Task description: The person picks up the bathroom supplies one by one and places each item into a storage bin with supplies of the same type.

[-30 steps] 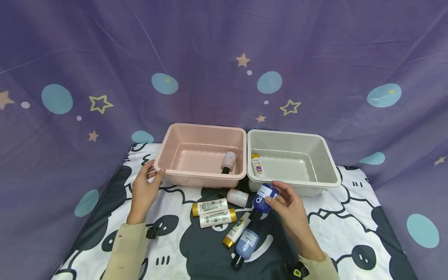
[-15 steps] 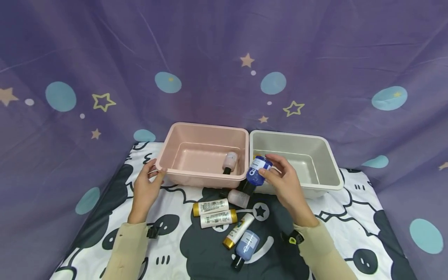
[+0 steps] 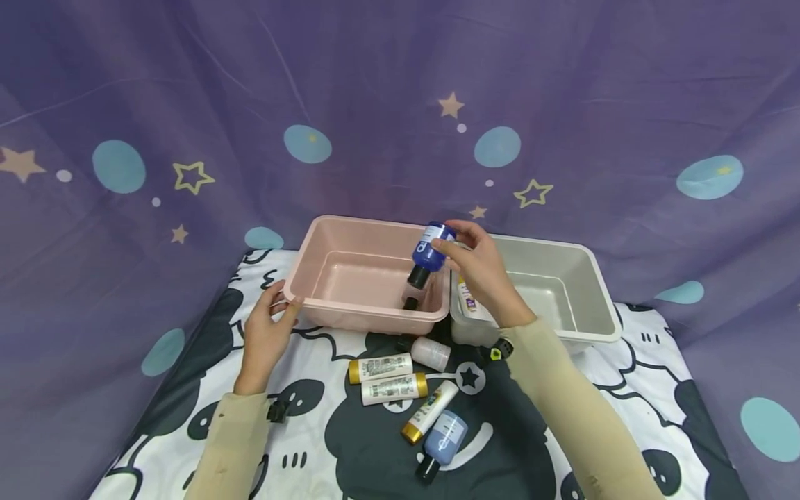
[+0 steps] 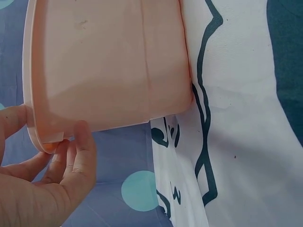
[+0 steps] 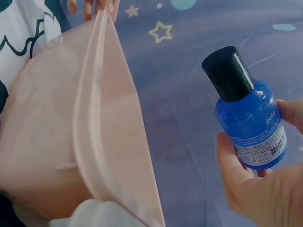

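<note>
My right hand [image 3: 480, 267] pinches a dark blue bottle [image 5: 253, 118] with a black cap [image 5: 228, 73], cap tilted down, over the right end of the pink bin [image 3: 359, 316]. Below it in that bin lies a pale pink bottle [image 3: 411, 298], partly hidden by the blue one. At the bin's front left corner, my left hand [image 3: 265, 337] grips the rim [image 4: 34, 94] between thumb and fingers. A grey-white bin [image 3: 590, 292] stands against the pink one on the right, with a white tube with a yellow cap [image 3: 467, 297] inside it, partly behind the right wrist.
In front of the bins, on the cartoon-print cloth [image 3: 300, 444], lie white tubes with gold caps [image 3: 389, 389], another pale pink bottle [image 3: 431, 354] and a light blue bottle [image 3: 446, 439]. A purple curtain [image 3: 387, 83] hangs close behind the bins.
My right hand has carried the dark blue bottle up and left, from the front of the grey-white bin to above the pink bin. The left hand keeps its grip on the rim.
</note>
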Tool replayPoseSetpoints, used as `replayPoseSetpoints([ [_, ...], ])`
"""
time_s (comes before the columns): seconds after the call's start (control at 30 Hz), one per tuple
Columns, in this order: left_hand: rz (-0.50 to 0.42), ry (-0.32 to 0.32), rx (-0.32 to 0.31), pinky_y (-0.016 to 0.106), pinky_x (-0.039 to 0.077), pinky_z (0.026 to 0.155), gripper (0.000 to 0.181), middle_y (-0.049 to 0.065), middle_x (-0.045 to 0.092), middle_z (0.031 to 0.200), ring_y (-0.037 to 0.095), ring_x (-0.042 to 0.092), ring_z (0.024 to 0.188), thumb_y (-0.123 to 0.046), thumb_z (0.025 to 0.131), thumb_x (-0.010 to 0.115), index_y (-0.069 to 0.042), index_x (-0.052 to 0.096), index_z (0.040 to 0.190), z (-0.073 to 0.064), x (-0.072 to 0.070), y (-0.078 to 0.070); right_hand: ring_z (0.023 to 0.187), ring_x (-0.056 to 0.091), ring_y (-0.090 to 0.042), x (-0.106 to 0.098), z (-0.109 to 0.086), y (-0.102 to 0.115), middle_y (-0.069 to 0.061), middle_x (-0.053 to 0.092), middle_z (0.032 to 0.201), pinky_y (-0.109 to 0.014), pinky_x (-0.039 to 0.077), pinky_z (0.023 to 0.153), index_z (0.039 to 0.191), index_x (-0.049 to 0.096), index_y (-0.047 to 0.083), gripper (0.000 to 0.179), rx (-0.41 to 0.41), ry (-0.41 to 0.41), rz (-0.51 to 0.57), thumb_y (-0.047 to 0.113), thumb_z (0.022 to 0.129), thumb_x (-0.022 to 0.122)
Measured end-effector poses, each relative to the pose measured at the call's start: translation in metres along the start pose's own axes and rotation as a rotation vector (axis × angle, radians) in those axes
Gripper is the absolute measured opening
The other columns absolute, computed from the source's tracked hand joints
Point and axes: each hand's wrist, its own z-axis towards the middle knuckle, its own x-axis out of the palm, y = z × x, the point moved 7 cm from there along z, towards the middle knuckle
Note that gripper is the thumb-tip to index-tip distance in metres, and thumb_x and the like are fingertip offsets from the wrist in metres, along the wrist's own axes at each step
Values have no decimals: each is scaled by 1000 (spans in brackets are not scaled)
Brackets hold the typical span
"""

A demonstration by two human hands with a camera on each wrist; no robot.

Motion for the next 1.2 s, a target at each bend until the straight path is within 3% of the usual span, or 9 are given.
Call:
replayPoseSetpoints([
  [0.17, -32, -9, 1, 9, 52, 64, 55, 17, 61, 128, 29, 63, 107, -27, 99, 67, -6, 49, 146, 0, -1, 1, 106, 57, -27, 18, 32, -4, -18, 52, 117, -37, 58, 89, 135, 50, -5, 54, 15, 31, 30, 4, 88, 75],
  [0.3, -46, -1, 8, 9, 52, 64, 55, 19, 60, 128, 31, 62, 108, -27, 99, 67, -5, 49, 146, 1, 0, 0, 103, 63, -31, 29, 54, -12, -21, 52, 120, -39, 59, 88, 135, 48, -5, 56, 89, 48, 64, 2, 87, 76],
  [0.57, -62, -1, 8, 9, 52, 65, 55, 19, 60, 129, 31, 62, 108, -27, 98, 68, -5, 49, 146, 0, -2, 0, 88, 67, -27, 40, 84, -30, -19, 55, 115, -34, 62, 78, 133, 48, -4, 56, 178, 45, -12, 4, 86, 77],
  [0.7, -67, -9, 5, 11, 53, 65, 56, 17, 61, 128, 29, 63, 107, -28, 98, 68, -7, 50, 146, 0, -3, 2, 80, 66, -24, 44, 92, -38, -17, 55, 110, -33, 62, 75, 131, 48, -4, 55, 175, 56, -43, 5, 85, 77],
  [1.0, -81, 4, -2, 12, 55, 64, 58, 18, 60, 129, 30, 63, 108, -31, 98, 68, -6, 49, 146, 0, 0, 2, 86, 67, -27, 45, 94, -55, -22, 57, 119, -38, 62, 80, 132, 47, -4, 59, 214, 91, -138, 8, 84, 79],
  [1.2, -81, -7, 4, 12, 55, 64, 59, 17, 61, 129, 29, 63, 107, -33, 97, 69, -7, 49, 146, 1, -3, 4, 103, 61, -29, 46, 95, -59, -22, 57, 121, -38, 58, 87, 127, 50, -6, 59, 175, 96, -351, 12, 81, 82],
])
